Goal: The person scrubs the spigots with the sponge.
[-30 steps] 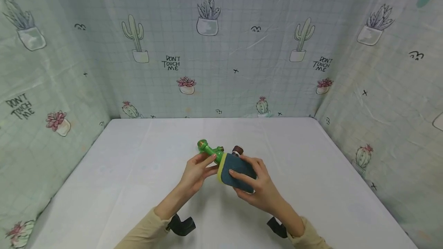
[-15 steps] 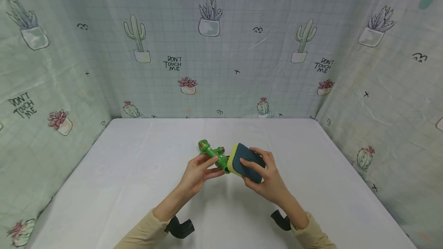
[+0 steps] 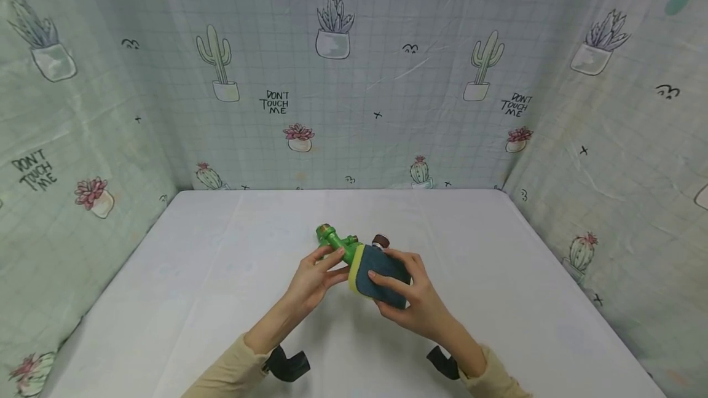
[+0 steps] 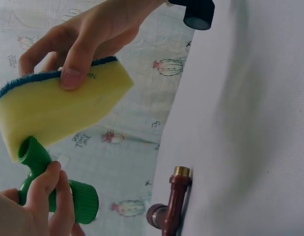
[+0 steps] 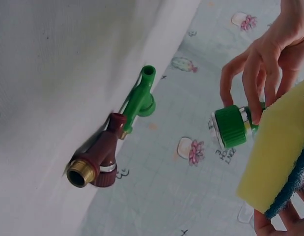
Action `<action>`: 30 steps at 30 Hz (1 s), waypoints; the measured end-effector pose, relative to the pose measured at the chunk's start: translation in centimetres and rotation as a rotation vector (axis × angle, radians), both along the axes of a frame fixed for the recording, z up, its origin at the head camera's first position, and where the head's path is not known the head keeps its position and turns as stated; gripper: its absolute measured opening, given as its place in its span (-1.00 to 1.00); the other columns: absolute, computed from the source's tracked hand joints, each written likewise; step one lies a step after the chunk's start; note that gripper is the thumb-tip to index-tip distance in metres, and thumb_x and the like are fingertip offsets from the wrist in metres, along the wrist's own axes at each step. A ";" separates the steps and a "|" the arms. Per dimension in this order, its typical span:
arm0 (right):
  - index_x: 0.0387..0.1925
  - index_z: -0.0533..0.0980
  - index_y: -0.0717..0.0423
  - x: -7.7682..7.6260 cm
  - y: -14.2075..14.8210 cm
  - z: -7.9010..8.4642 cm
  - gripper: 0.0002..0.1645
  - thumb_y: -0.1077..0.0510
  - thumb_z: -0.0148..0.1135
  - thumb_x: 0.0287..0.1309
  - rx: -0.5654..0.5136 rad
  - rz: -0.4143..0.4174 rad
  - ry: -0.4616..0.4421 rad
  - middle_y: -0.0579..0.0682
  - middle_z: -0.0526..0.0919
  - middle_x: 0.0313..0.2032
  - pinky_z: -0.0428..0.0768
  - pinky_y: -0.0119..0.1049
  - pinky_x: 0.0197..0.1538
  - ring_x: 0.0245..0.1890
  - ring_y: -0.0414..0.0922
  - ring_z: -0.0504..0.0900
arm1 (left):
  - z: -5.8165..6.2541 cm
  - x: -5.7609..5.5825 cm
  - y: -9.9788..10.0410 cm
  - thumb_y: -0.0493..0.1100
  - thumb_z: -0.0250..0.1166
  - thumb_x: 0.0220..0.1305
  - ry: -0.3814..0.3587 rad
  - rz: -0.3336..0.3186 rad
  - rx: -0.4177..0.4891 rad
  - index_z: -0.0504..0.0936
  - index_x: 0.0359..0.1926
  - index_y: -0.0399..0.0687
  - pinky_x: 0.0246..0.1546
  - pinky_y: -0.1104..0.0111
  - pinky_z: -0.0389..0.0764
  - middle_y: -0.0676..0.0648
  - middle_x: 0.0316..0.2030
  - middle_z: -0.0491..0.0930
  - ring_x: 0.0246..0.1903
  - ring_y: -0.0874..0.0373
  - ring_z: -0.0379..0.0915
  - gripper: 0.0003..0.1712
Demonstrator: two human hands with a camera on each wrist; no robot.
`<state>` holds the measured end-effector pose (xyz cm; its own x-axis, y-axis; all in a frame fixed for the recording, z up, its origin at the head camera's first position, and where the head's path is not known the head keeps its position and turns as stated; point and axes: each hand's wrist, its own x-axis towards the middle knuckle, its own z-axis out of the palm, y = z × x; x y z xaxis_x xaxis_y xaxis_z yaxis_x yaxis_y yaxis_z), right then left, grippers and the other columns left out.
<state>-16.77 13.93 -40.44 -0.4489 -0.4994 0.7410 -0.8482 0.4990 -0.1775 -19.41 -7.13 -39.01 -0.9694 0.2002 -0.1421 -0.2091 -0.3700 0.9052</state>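
Note:
My left hand (image 3: 315, 278) grips a green tap (image 3: 334, 240) above the table, its threaded end tilted up and away in the head view. In my right hand (image 3: 416, 301) is a sponge (image 3: 380, 275), yellow with a dark blue scouring side, held between thumb and fingers. The sponge's yellow face (image 4: 58, 110) is right at the open spout of the green tap (image 4: 36, 153) in the left wrist view. From the head, the sponge hides the tap's near end.
On the white table (image 3: 238, 250) behind the hands lie a second green tap (image 5: 138, 101) and a brown tap (image 5: 105, 152) with a brass thread, end to end. A cactus-printed cloth (image 3: 376, 78) encloses the back and sides. Black pieces (image 3: 289, 366) sit at the wrists.
The sponge moved right and up along the green tap, baring its near end, then came back left and down over it. The left hand has kept nearly the same place.

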 end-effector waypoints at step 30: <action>0.03 0.46 -0.12 -2.1 2.4 1.5 -0.39 0.21 0.34 -0.18 -0.042 -0.068 -0.169 0.15 0.28 0.18 0.49 0.07 -0.05 0.12 0.01 0.23 | -0.4 0.6 -0.8 -0.07 0.06 0.28 -0.069 -0.299 -0.076 0.18 0.18 -0.30 -0.01 0.11 0.50 -0.12 0.01 0.32 0.06 -0.15 0.35 -0.44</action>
